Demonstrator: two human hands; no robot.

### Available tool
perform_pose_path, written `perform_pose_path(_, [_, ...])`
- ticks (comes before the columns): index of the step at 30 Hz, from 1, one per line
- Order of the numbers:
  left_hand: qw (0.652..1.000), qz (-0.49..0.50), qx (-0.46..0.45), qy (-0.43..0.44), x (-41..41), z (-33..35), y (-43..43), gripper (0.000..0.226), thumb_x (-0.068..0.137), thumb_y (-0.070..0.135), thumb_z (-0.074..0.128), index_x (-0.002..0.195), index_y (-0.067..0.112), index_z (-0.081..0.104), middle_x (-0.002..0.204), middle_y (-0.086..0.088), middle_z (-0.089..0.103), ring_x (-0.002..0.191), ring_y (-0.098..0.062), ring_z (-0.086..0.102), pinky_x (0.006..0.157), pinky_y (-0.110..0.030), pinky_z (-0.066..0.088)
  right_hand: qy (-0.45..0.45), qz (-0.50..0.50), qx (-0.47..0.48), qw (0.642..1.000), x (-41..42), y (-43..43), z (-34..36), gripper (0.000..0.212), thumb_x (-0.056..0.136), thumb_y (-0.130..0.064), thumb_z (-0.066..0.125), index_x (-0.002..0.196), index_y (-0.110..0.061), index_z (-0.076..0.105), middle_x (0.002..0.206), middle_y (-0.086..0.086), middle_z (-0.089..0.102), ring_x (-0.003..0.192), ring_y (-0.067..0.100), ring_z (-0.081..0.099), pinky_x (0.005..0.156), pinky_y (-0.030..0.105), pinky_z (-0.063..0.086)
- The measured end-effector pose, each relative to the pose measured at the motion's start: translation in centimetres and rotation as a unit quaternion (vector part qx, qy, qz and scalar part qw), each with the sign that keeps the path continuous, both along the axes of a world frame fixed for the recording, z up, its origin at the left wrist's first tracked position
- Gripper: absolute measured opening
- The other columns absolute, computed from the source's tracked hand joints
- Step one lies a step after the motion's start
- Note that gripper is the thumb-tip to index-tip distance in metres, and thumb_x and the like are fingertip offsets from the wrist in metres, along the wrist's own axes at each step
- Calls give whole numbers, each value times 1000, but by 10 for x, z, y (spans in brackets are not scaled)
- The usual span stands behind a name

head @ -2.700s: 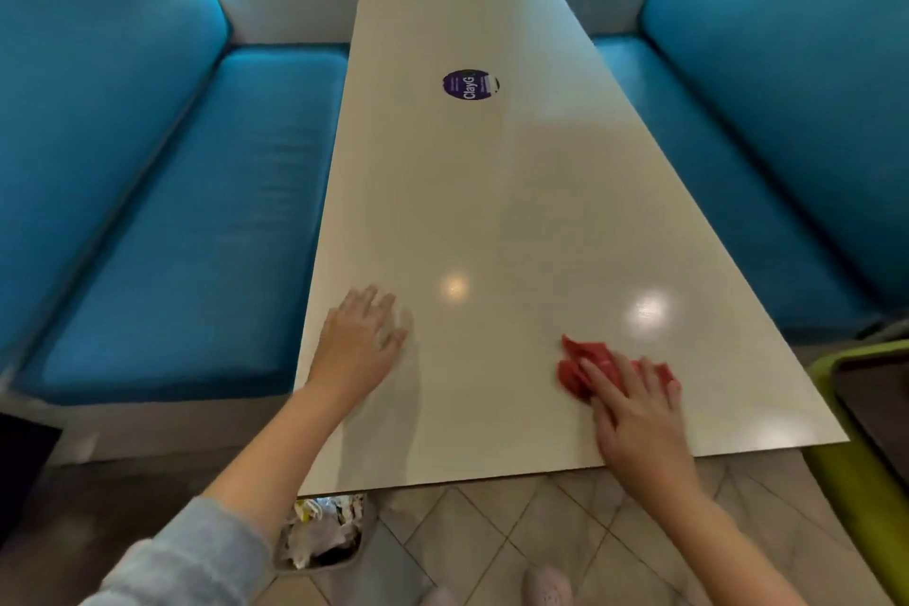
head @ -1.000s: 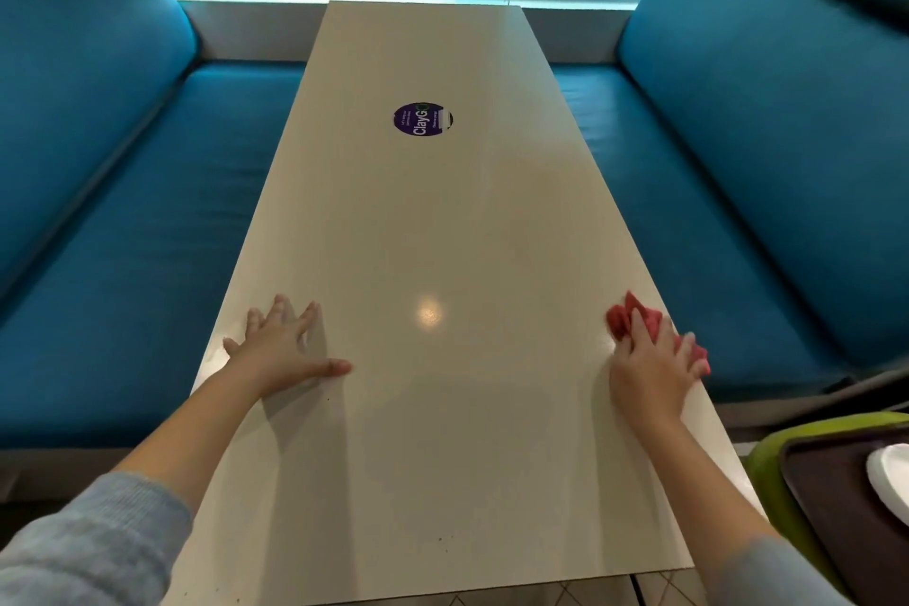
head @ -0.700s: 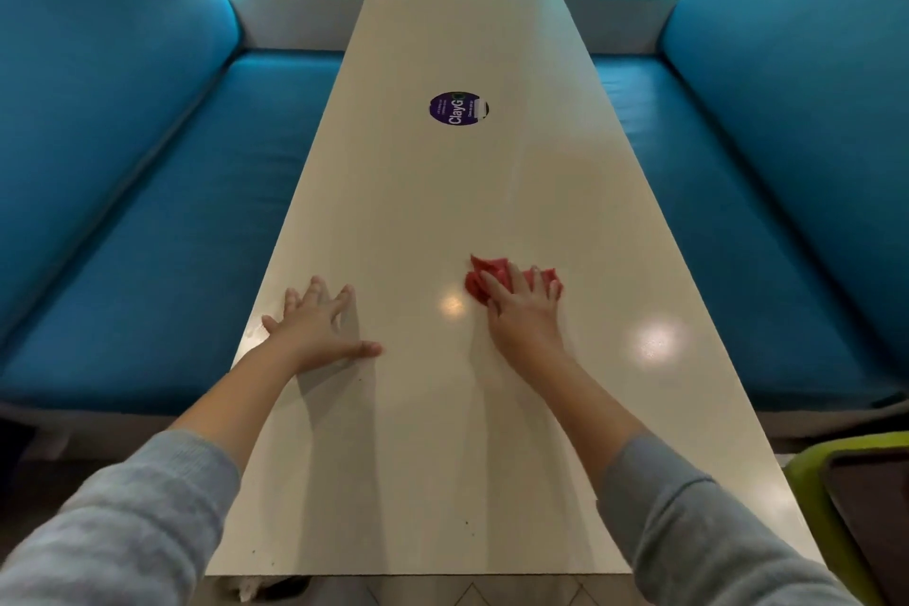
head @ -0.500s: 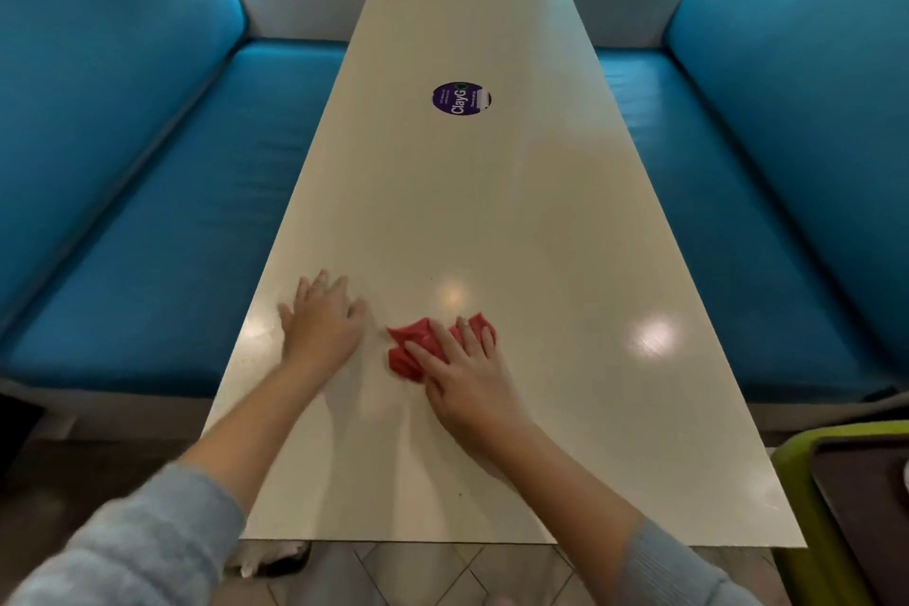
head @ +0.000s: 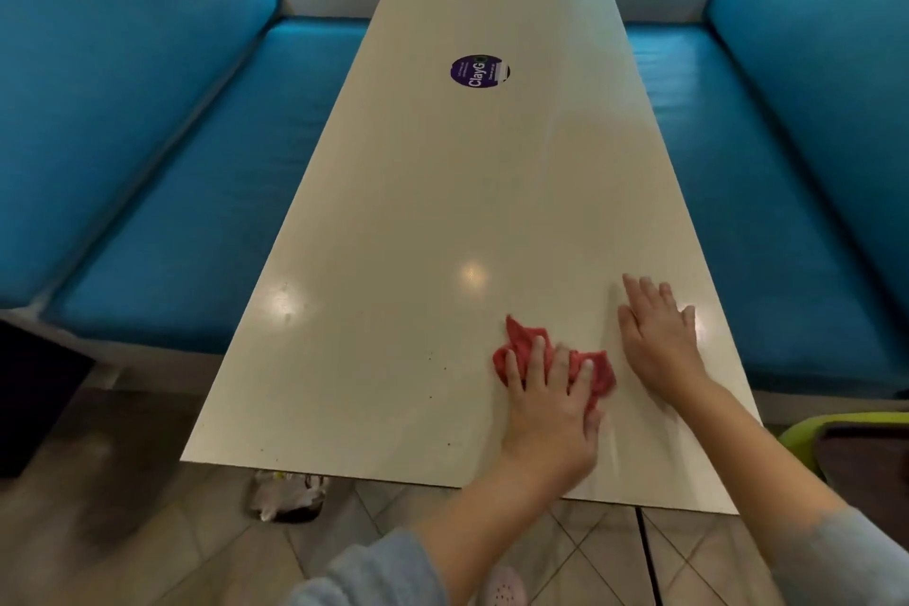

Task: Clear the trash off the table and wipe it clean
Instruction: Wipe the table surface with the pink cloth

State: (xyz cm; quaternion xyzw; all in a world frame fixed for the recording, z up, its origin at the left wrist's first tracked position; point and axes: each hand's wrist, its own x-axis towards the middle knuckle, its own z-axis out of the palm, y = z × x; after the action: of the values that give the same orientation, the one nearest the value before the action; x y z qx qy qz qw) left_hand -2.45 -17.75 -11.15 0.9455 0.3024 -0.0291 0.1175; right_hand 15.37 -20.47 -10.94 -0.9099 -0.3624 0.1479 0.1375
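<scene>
L hand flat on the crumpled red cloth, fingers spread and approx. straight, pressing it to the table nr the 6 o'clock end, rt of centre. R hand just at 2 o'clock of the cloth, palm down, fingers extended, holding 0. Table long axis runs 12–6. Dark specks lie at 9 o'clock of the cloth, so L hand is nearer. Next stroke prob. goes toward 9.

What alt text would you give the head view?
A person's left hand presses a red cloth on a long beige table, while the right hand lies flat beside it. Blue benches flank the table, and a purple sticker sits further up.
</scene>
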Motion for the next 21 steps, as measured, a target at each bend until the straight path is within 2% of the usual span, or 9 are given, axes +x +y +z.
perform_pose_path(2, [999, -38, 2, -3, -4, -3, -22, 47, 89, 45, 39, 128, 26, 58, 137, -6, 54, 133, -34, 41, 108, -54, 13, -9, 2, -16, 1000, -2, 5, -1, 50, 102, -30, 22, 152, -25, 15, 160, 6, 8, 147, 25, -1, 116, 51, -3])
perform_pose_path(5, [997, -31, 48, -42, -21, -7, -13, 45, 89, 40, 41, 128, 27, 58, 138, -3, 53, 134, -33, 40, 105, -59, 16, -11, -1, -31, 999, -12, 13, -3, 51, 102, -33, 19, 152, -28, 13, 160, 9, 1, 147, 27, -6, 115, 52, -7])
perform_pose_path(9, [996, 50, 44, -64, -76, -12, 45, 44, 88, 39, 41, 127, 29, 59, 139, 0, 52, 134, -34, 40, 108, -63, 12, -25, -11, -44, 999, -25, 20, -9, 53, 101, -35, 18, 152, -26, 8, 160, 10, -4, 147, 27, -11, 114, 53, -10])
perform_pose_path(13, [986, 155, 32, -56, -154, -18, 125, 50, 89, 36, 33, 127, 17, 60, 137, -9, 53, 131, -42, 40, 104, -65, 24, -36, 9, -58, 998, -36, 30, -13, 54, 101, -36, 16, 153, -25, 5, 160, 8, -5, 147, 28, -11, 115, 54, -10])
perform_pose_path(15, [977, 200, 30, -69, -187, -16, 159, 53, 90, 32, 30, 127, 8, 59, 134, -15, 54, 129, -42, 43, 106, -60, 27, -33, 29, -62, 997, -35, 36, -8, 53, 101, -37, 15, 152, -27, 8, 161, 6, -3, 147, 26, -8, 116, 53, -8])
perform_pose_path(17, [962, 248, 47, -101, -209, -9, 179, 44, 95, 24, 35, 127, 3, 57, 133, -17, 54, 128, -37, 43, 111, -50, 26, -25, 49, -61, 997, -28, 41, -2, 51, 102, -38, 15, 152, -29, 13, 161, 3, 1, 148, 24, -3, 116, 52, -6])
perform_pose_path(19, [949, 282, 49, -135, -208, -6, 180, 36, 97, 12, 43, 129, 2, 55, 135, -15, 52, 131, -31, 41, 113, -43, 24, -14, 69, -60, 996, -12, 41, 3, 50, 102, -38, 16, 151, -30, 15, 161, 1, 3, 148, 20, -1, 116, 51, -5])
perform_pose_path(21, [945, 285, 39, -156, -183, -5, 165, 38, 98, 16, 38, 130, 3, 54, 136, -14, 50, 131, -31, 39, 113, -43, 24, -7, 96, -61, 993, 6, 39, 5, 50, 103, -37, 17, 152, -28, 13, 161, -1, 1, 148, 18, -2, 116, 49, -5])
